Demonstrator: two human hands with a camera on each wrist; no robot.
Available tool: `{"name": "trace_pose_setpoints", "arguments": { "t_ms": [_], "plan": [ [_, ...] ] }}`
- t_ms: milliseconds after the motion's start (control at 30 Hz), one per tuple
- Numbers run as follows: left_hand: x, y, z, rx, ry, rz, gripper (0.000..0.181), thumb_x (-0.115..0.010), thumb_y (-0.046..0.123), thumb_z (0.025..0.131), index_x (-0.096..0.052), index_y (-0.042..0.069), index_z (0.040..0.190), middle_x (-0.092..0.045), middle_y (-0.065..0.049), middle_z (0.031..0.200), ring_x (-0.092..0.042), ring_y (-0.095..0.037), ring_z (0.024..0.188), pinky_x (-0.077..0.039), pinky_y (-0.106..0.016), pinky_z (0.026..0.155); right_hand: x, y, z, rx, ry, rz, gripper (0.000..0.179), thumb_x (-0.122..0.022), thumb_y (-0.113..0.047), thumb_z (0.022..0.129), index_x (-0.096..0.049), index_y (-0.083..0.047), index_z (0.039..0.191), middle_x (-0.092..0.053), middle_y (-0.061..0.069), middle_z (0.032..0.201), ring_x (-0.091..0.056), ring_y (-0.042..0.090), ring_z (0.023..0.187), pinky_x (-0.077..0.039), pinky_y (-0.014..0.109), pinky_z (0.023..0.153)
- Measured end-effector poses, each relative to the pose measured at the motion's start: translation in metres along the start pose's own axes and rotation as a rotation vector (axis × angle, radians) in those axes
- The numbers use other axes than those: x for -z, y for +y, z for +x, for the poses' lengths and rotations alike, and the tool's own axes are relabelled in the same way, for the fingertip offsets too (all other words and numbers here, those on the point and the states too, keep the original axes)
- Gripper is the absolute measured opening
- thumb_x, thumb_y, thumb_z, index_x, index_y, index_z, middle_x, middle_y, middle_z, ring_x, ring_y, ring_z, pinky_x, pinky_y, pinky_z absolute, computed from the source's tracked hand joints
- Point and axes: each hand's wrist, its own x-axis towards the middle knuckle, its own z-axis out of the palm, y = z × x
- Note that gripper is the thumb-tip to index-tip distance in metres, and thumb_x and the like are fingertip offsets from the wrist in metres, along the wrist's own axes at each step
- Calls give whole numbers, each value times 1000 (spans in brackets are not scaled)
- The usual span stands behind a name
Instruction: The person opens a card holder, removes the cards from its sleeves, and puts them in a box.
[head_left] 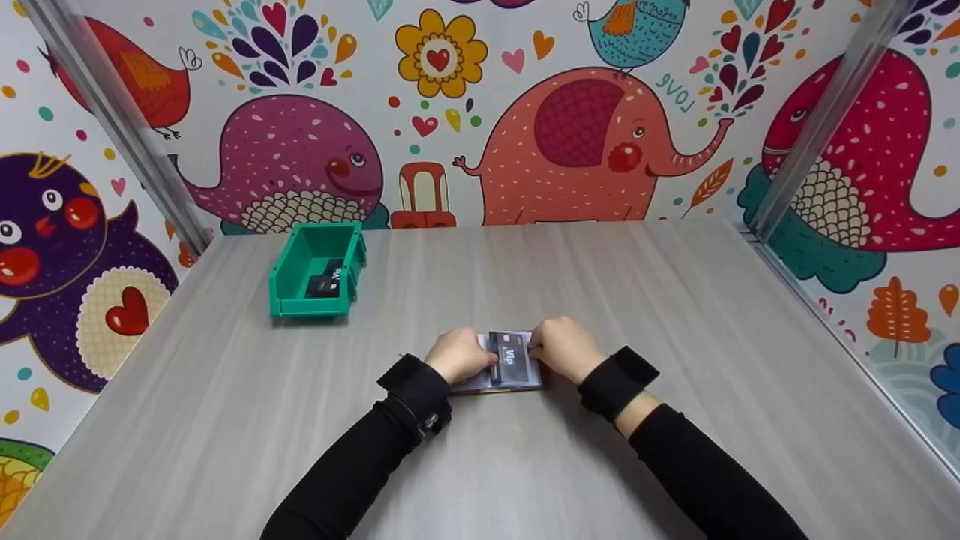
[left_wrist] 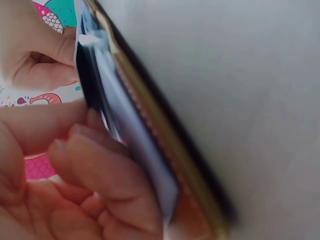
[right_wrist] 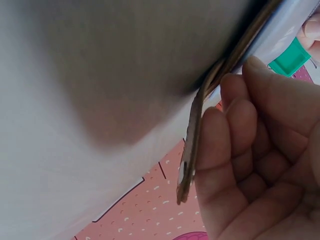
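An open card holder [head_left: 535,377] with clear plastic sleeves and a brown edge lies on the table in front of me. On its sleeve page is a black card [head_left: 514,360] marked "Vip"; how far it sits inside a sleeve I cannot tell. My left hand [head_left: 459,355] pinches the card's left side, its thumb over the edge. At the right, my right hand [head_left: 564,349] pinches the holder's sleeve edge between thumb and fingers. Close up in the right wrist view, a brown strap [right_wrist: 190,150] of the holder sticks out beside the fingers.
A green bin [head_left: 311,306] stands at the back left of the table, with black cards [head_left: 324,285] inside. The grey wood-grain table [head_left: 637,285] reaches back to printed panels [head_left: 435,150] with cartoon animals. Metal posts [head_left: 814,142] stand at the back corners.
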Motion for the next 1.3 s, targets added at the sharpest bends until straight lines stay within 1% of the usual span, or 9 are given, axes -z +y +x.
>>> {"name": "trace_pose_setpoints", "arguments": {
  "t_ms": [167,367,500,700,800,933,1067,1300],
  "plan": [
    [1,-3,1,-17,-16,-42,24,-76,25,81,-62,7,74,-59,-5,73,-54,-18,59,-42,-28,55,-1,0,0,4,2,-1,4,-80,-2,77,-79,-5,80,-74,7,83,-68,26,77,-54,42,72],
    [4,-7,0,-46,-18,-68,23,-75,22,80,-58,10,69,-57,-2,70,-51,-16,58,-41,-27,55,-1,1,0,9,10,0,4,-80,-3,77,-79,-4,81,-74,8,83,-69,27,78,-54,42,73],
    [6,-10,-1,-49,-17,-83,23,-75,20,78,-57,10,67,-56,-3,69,-50,-17,58,-42,-28,56,-1,1,-1,15,16,10,5,-81,-3,77,-79,-4,81,-74,8,83,-69,26,77,-54,41,71],
    [7,-13,0,-52,-17,-108,23,-75,20,78,-57,10,68,-57,-3,71,-52,-18,63,-44,-30,60,0,1,-2,30,21,13,4,-80,-2,77,-79,-4,80,-73,8,82,-69,25,76,-55,40,69],
    [8,-14,0,-52,-16,-113,23,-75,20,78,-58,10,67,-57,-3,71,-52,-17,63,-43,-29,59,0,1,-2,35,23,19,4,-80,-1,77,-79,-4,80,-73,8,82,-69,25,76,-55,40,69],
    [9,-15,-1,-41,-19,-126,22,-74,20,79,-58,9,68,-57,-3,70,-51,-17,60,-42,-27,55,-1,2,-2,44,29,18,5,-80,0,76,-79,-3,80,-73,8,81,-69,25,75,-55,40,69],
    [10,-16,-2,-25,-16,-155,22,-73,18,78,-55,10,68,-55,-3,69,-50,-16,57,-41,-26,50,-1,2,-2,52,37,13,5,-80,0,76,-79,-4,79,-73,8,80,-69,26,75,-54,40,69],
    [12,-18,-3,-24,-5,-193,25,-67,13,75,-46,15,61,-49,0,62,-45,-13,49,-37,-23,43,-1,2,-2,47,37,13,6,-79,1,75,-78,-4,78,-73,8,79,-68,26,73,-54,41,68]
  ]
}}
